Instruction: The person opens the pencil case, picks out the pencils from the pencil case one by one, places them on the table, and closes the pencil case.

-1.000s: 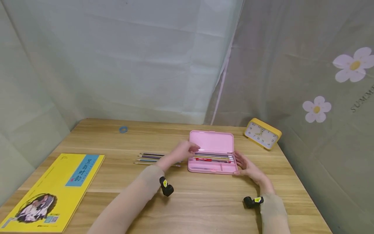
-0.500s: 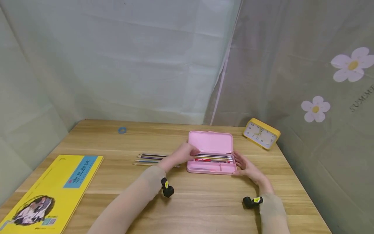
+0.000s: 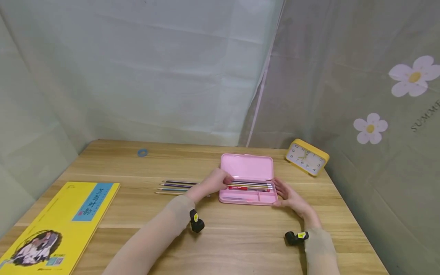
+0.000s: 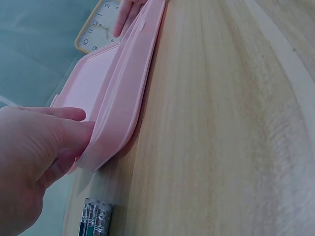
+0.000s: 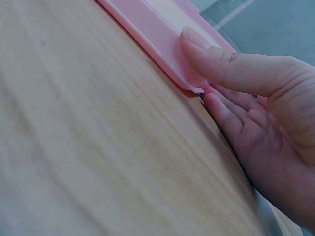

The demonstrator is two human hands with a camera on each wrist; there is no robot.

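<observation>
As I read the head view, the pink pencil case (image 3: 246,167) lies open on the wooden table (image 3: 240,236), with pencils (image 3: 250,185) in its long rear compartment. The right hand (image 3: 293,196) grasps the case's right end, thumb at the front corner, fingers toward the back. The left hand (image 3: 214,180) reaches over the left end, fingers inside the rim; I cannot tell whether they pinch anything. Loose pencils (image 3: 177,186) lie parallel, left of the case.
</observation>
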